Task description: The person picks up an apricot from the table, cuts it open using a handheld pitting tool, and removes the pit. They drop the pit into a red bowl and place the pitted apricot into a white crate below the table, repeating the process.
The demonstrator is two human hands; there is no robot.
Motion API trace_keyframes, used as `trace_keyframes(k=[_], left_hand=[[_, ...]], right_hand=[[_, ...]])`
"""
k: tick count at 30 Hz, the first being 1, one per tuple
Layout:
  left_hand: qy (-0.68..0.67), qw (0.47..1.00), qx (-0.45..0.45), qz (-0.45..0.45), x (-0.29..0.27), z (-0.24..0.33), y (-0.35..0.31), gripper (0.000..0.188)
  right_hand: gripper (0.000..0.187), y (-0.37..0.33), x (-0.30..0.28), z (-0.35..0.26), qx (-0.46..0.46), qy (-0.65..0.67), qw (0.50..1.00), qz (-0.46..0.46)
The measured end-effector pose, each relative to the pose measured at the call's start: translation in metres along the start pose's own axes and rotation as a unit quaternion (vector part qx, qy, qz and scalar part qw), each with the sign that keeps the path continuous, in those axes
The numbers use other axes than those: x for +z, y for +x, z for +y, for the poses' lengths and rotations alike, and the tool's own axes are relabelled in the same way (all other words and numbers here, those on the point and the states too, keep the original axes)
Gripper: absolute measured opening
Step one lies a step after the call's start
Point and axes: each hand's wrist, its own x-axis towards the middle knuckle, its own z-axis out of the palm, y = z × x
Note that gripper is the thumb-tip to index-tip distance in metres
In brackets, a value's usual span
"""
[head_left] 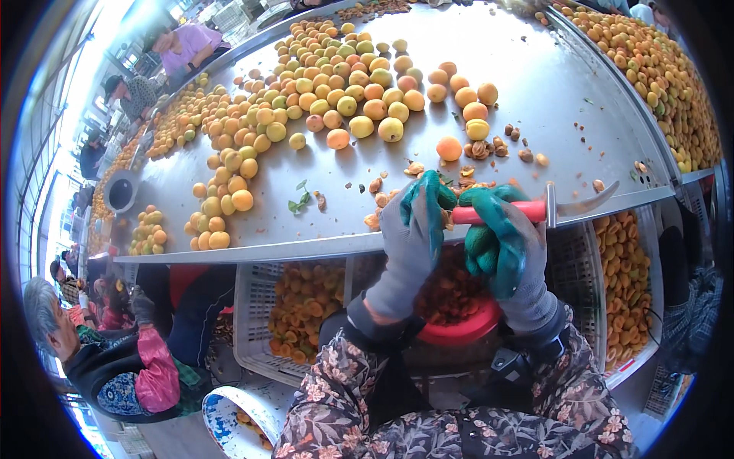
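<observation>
My right hand (pixel 508 249), in a grey glove with a green coated palm, is wrapped round the red handle of a knife (pixel 537 210). Its curved blade points right, away from my left hand. My left hand (pixel 413 241), gloved the same way, is closed close beside the handle's other end. Whatever its fingers hold is mostly hidden. Both hands are over the near edge of the metal table (pixel 344 199). Just beyond them lie apricot pits (pixel 479 149) and torn fruit scraps (pixel 415 168). A single whole apricot (pixel 449 148) lies nearby.
Whole apricots (pixel 336 92) spread across the table's left and middle. Halved apricots pile up in a trough (pixel 650 69) at far right and in crates (pixel 306 306) (pixel 621 268) below. A red basin (pixel 462 330) stands under my hands. A co-worker (pixel 115 359) sits at left beside a white bucket (pixel 222 417).
</observation>
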Motion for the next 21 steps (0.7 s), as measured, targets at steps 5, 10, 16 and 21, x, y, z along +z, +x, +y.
trace_keyframes(k=[5, 10, 16, 21], left_hand=[[0.005, 0.997, -0.069, 0.022, 0.001, 0.003, 0.008, 0.045], [-0.226, 0.933, -0.276, 0.054, 0.001, -0.014, 0.015, 0.044], [-0.169, 0.972, -0.163, 0.002, -0.019, -0.043, 0.011, 0.043], [-0.15, 0.981, -0.117, -0.02, -0.018, -0.038, 0.01, 0.041]], right_hand=[[0.025, 0.017, -0.01, 0.02, -0.021, 0.106, 0.994, -0.021], [0.032, 0.021, -0.008, 0.017, -0.051, 0.153, 0.987, -0.028], [0.039, 0.018, 0.007, 0.044, -0.059, 0.099, 0.99, -0.084], [0.039, 0.027, 0.008, 0.059, -0.241, -0.137, 0.959, -0.065]])
